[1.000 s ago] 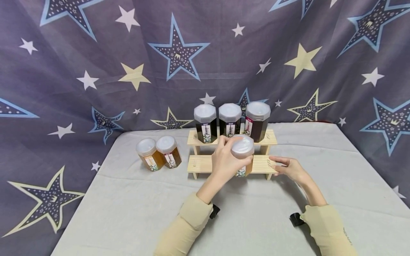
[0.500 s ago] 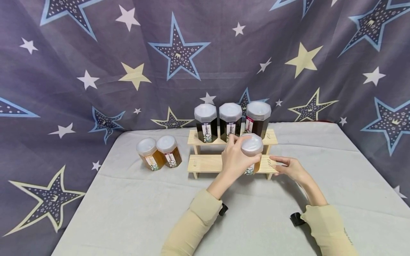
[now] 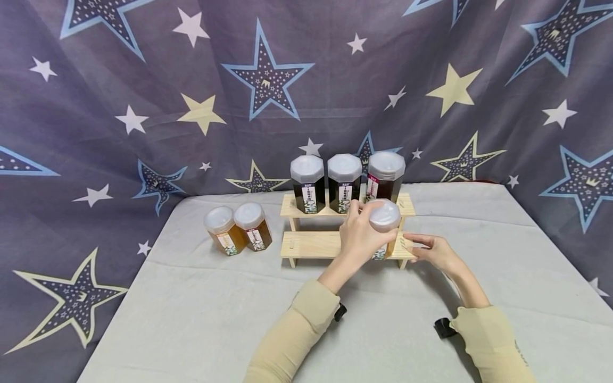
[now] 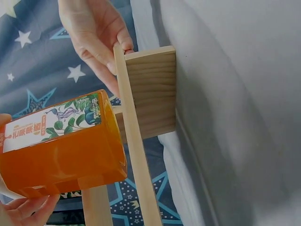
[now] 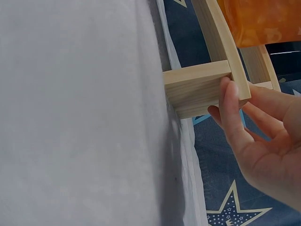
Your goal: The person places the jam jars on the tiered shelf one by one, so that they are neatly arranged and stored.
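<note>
My left hand (image 3: 360,236) grips an eight-sided orange jar (image 4: 70,155) with a frosted lid, fingers and thumb around its lid end. The jar is upright over the right part of the lower step of a two-step wooden display rack (image 3: 311,244). In the left wrist view its base is right beside the step's board, and its white label with leaves and characters shows. My right hand (image 3: 433,252) pinches the right end of that lower step. The right wrist view shows its fingers (image 5: 230,113) at the board's corner and support leg.
On the upper step stand a dark jar (image 3: 308,191) at left, another dark jar (image 3: 344,189) in the middle and a dark red jar (image 3: 390,183) at right. Two amber jars, one lighter (image 3: 222,231) and one darker (image 3: 254,229), stand on the grey cloth left of the rack. A star-patterned curtain (image 3: 325,80) hangs behind.
My left hand has carried the orange jar rightward along the lower step, toward its right end. My right hand has stayed at the rack's right end.
</note>
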### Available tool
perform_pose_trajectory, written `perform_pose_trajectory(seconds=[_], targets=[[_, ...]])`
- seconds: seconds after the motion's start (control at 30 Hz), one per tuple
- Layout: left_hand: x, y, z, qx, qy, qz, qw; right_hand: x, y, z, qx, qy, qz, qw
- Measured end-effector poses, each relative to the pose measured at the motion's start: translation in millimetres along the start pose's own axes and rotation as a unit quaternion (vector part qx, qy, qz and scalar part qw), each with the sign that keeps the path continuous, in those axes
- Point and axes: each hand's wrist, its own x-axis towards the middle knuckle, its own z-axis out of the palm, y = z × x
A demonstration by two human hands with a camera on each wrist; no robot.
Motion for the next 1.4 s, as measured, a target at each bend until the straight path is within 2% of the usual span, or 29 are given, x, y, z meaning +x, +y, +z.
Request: perform_pose_trajectory(seconds=[0.43,0.87,1.27,1.4], targets=[[1.7,-1.2,13.3,-0.003,0.004,0.003,1.0000,0.4,0,0,-0.005,0.004,0.009,0.9999],[4.1,-1.4,22.3,0.011,0.020,0.035,0.9991,0.8,1,-2,0.012,-0.001,0.008,0.9999],[3.6,-3.5,19.6,0.036,-0.015,0.048,0.9981,0.8,5,-3,-0.006,0.005,-0.015,0.9999],[1.9,-5.8,18.5,0.036,-0.018,0.058,0.9975,0.8,5,-2,-0.004,0.004,-0.010,0.9999]])
